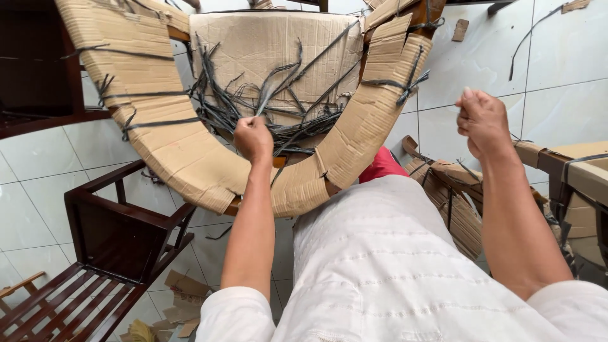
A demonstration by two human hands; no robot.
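A curved piece of furniture wrapped in brown cardboard [183, 152] stands in front of me, bound with dark plastic straps [278, 95] that hang loose and tangled over its middle. My left hand [253, 138] is closed around a bunch of these straps at the inner edge of the curve. My right hand [482, 120] is raised to the right, apart from the furniture, clenched in a fist; whether a thin strap runs through it I cannot tell.
A dark wooden chair [107, 221] lies at the lower left on the white tiled floor [31, 190], with cardboard scraps [183, 297] beside it. More cardboard-wrapped furniture [589, 171] stands at the right. Dark wooden furniture [38, 69] fills the upper left.
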